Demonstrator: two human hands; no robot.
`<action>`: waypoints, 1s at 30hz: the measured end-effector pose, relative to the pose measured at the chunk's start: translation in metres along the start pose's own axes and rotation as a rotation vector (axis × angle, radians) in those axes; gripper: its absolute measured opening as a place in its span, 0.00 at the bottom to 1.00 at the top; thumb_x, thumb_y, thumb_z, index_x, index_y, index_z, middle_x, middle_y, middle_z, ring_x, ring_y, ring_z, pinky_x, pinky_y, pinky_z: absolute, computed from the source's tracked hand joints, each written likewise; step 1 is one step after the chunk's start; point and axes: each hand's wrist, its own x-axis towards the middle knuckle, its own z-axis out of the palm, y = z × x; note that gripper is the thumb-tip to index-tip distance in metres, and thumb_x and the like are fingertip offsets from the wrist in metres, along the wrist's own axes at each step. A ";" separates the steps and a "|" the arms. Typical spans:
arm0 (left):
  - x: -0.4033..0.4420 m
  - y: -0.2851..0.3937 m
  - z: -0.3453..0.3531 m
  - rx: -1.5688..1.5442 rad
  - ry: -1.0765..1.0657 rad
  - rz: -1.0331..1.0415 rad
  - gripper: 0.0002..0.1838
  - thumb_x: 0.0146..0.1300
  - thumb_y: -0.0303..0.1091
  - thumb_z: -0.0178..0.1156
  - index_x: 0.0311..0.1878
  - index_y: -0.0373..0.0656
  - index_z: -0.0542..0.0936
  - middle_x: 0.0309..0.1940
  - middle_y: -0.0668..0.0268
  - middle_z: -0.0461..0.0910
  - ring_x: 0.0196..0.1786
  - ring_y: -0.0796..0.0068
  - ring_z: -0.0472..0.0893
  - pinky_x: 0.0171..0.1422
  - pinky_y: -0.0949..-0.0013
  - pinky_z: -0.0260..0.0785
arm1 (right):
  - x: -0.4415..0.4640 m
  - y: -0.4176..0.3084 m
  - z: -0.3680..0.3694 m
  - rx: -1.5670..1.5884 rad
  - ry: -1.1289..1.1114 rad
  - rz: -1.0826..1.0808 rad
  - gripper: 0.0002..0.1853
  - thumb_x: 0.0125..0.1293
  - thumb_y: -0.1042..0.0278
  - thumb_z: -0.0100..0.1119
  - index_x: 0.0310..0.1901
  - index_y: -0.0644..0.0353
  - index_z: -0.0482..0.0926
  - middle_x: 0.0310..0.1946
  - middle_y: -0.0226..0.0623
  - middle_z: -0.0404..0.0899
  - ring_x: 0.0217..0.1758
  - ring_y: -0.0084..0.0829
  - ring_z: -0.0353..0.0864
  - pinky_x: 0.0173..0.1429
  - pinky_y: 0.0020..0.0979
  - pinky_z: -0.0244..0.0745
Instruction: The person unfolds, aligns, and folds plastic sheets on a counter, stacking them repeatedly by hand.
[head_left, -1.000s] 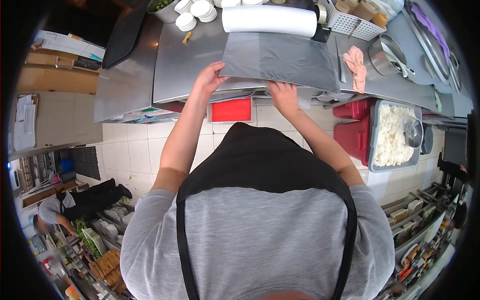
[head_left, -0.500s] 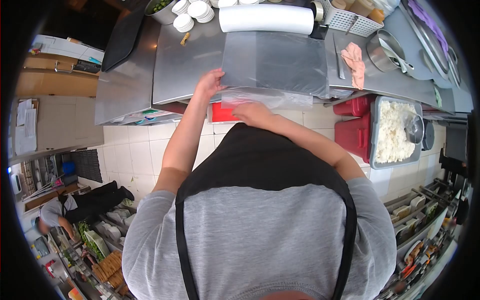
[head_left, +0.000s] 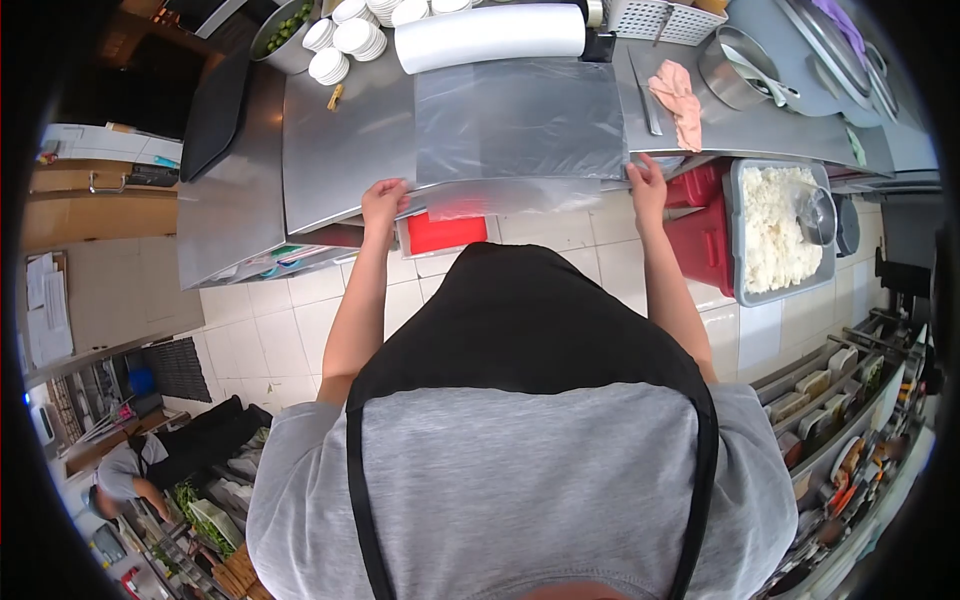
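Note:
Clear plastic film (head_left: 520,120) lies spread on the steel counter, in front of a thick white roll (head_left: 490,38). Its near part hangs over the counter's front edge. At the film's near left corner, my left hand (head_left: 384,206) is closed, thumb and fingers pinching its edge. My right hand (head_left: 648,188) is at the near right corner, fingers bent round the film's edge by the counter front. The exact grip is small and hard to see on both sides.
On the steel counter (head_left: 345,140) are stacked white dishes (head_left: 358,38), a pink cloth (head_left: 678,100), a long metal utensil (head_left: 645,95) and a metal pot (head_left: 735,70). A grey tub of rice (head_left: 780,225) stands at right by red bins (head_left: 700,245). A person (head_left: 150,460) works at far left.
My right hand has moved from the film's middle front out to its right corner. My left hand has come slightly nearer me. The view has shifted a little.

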 end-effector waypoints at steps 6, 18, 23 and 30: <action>0.015 0.003 0.017 0.015 -0.046 -0.020 0.11 0.57 0.29 0.62 0.40 0.33 0.77 0.29 0.61 0.80 0.27 0.76 0.80 0.31 0.76 0.73 | 0.010 0.014 0.020 -0.042 -0.008 0.011 0.21 0.53 0.74 0.64 0.51 0.60 0.77 0.27 0.27 0.72 0.30 0.21 0.67 0.38 0.24 0.67; -0.006 -0.004 0.001 -0.083 0.024 -0.078 0.11 0.54 0.30 0.66 0.36 0.34 0.77 0.24 0.63 0.79 0.24 0.75 0.79 0.29 0.76 0.73 | -0.006 0.009 0.023 -0.123 -0.154 0.009 0.24 0.52 0.74 0.65 0.53 0.57 0.74 0.28 0.28 0.72 0.30 0.20 0.69 0.36 0.23 0.67; -0.011 -0.044 -0.016 -0.025 -0.174 -0.241 0.22 0.51 0.30 0.67 0.49 0.36 0.73 0.40 0.61 0.78 0.42 0.71 0.78 0.45 0.65 0.71 | -0.024 0.021 0.014 0.293 -0.307 0.425 0.29 0.51 0.66 0.67 0.55 0.56 0.65 0.47 0.33 0.70 0.49 0.27 0.70 0.50 0.32 0.65; 0.013 -0.076 0.019 -0.383 -0.336 -0.329 0.29 0.54 0.29 0.64 0.60 0.45 0.66 0.59 0.65 0.69 0.59 0.69 0.67 0.61 0.56 0.58 | -0.022 0.042 0.047 -0.018 -0.465 0.527 0.30 0.51 0.58 0.68 0.54 0.55 0.66 0.49 0.32 0.71 0.60 0.31 0.64 0.58 0.36 0.59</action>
